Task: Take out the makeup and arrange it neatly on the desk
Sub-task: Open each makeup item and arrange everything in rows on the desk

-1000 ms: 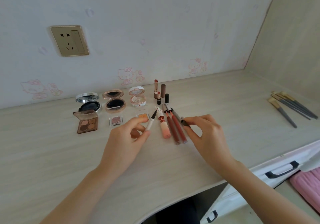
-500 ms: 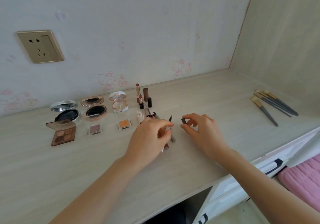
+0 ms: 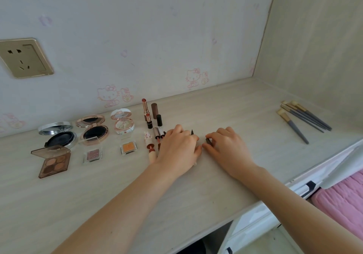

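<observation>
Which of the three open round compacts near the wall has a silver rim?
The leftmost silver-rimmed compact, above the brown eyeshadow palette; the middle compact is rose-gold, the right compact white and pink.

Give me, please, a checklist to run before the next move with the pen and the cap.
1. Left hand grips the eyeliner pen: ok.
2. Right hand pinches the small dark cap: ok.
3. Pen tip is bare and points toward the wall: ok.
4. Bare desk lies right of the lip tubes for laying both down: ok.
5. Pen body touches the desk: cannot tell.
</observation>
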`<state>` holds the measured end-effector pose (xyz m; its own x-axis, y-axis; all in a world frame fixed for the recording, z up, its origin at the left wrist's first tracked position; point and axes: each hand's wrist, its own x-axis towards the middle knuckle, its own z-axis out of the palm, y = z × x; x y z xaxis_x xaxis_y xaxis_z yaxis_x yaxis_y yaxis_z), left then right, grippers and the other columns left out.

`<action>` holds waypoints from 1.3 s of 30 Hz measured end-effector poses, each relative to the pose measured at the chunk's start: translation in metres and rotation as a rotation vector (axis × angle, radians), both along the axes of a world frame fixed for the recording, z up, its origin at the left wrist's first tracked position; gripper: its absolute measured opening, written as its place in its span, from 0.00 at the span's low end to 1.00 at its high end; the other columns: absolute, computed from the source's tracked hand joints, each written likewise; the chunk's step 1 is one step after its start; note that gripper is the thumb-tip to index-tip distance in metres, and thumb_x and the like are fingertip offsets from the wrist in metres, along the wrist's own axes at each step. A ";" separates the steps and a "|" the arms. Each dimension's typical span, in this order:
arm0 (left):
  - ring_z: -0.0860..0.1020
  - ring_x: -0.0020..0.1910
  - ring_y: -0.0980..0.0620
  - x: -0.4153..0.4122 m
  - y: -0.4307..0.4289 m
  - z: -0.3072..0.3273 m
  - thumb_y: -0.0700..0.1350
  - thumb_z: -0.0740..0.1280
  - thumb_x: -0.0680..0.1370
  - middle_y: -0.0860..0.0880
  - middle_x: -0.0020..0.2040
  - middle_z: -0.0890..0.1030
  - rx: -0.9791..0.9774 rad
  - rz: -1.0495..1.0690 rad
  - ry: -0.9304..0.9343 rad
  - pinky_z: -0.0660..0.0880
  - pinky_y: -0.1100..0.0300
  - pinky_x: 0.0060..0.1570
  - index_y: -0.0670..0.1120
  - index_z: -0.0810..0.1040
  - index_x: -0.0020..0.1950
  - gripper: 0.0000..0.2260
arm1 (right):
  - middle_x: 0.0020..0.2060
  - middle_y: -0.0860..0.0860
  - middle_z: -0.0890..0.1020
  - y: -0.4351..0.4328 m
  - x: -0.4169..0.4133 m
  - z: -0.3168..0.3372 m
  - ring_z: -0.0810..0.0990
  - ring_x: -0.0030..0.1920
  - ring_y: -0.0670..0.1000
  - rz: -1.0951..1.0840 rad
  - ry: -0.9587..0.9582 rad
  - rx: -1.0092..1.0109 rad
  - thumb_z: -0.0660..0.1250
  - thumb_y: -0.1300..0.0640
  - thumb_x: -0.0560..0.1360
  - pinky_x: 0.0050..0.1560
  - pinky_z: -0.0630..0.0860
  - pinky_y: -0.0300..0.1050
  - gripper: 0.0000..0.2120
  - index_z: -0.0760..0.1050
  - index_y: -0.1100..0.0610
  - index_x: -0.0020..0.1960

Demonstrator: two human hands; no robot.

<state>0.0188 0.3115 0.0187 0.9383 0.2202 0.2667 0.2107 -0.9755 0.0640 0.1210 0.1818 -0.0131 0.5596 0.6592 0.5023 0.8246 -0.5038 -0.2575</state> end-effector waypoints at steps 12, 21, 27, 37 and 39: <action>0.67 0.56 0.55 -0.021 0.008 -0.006 0.56 0.59 0.79 0.55 0.51 0.74 -0.131 -0.100 -0.124 0.70 0.57 0.54 0.51 0.79 0.62 0.17 | 0.43 0.51 0.81 -0.018 -0.003 0.005 0.75 0.46 0.56 0.105 0.019 -0.014 0.66 0.58 0.75 0.46 0.77 0.51 0.14 0.79 0.57 0.60; 0.69 0.64 0.56 -0.046 0.021 -0.018 0.57 0.55 0.74 0.56 0.59 0.78 -0.135 -0.188 -0.088 0.70 0.54 0.63 0.51 0.81 0.59 0.22 | 0.50 0.49 0.81 -0.022 -0.003 0.000 0.77 0.52 0.55 0.208 0.041 0.032 0.70 0.64 0.73 0.51 0.76 0.43 0.12 0.82 0.55 0.55; 0.68 0.64 0.55 -0.041 0.011 -0.012 0.55 0.63 0.74 0.57 0.59 0.77 -0.103 -0.076 -0.099 0.66 0.58 0.64 0.52 0.80 0.60 0.17 | 0.50 0.50 0.83 0.001 -0.007 0.005 0.78 0.52 0.56 0.256 0.048 -0.005 0.69 0.62 0.74 0.51 0.78 0.48 0.11 0.82 0.55 0.56; 0.69 0.61 0.55 -0.047 0.010 -0.011 0.54 0.62 0.74 0.59 0.54 0.77 -0.124 0.062 -0.145 0.68 0.61 0.58 0.53 0.78 0.57 0.14 | 0.46 0.51 0.82 0.032 -0.016 0.003 0.78 0.49 0.56 0.324 0.058 0.001 0.67 0.57 0.74 0.49 0.77 0.49 0.10 0.81 0.56 0.54; 0.69 0.61 0.55 -0.048 0.010 -0.010 0.55 0.62 0.75 0.59 0.56 0.76 -0.126 0.056 -0.141 0.67 0.62 0.59 0.54 0.78 0.58 0.15 | 0.46 0.51 0.82 0.030 -0.016 0.003 0.78 0.49 0.55 0.328 0.059 0.007 0.68 0.58 0.74 0.50 0.77 0.48 0.11 0.80 0.56 0.56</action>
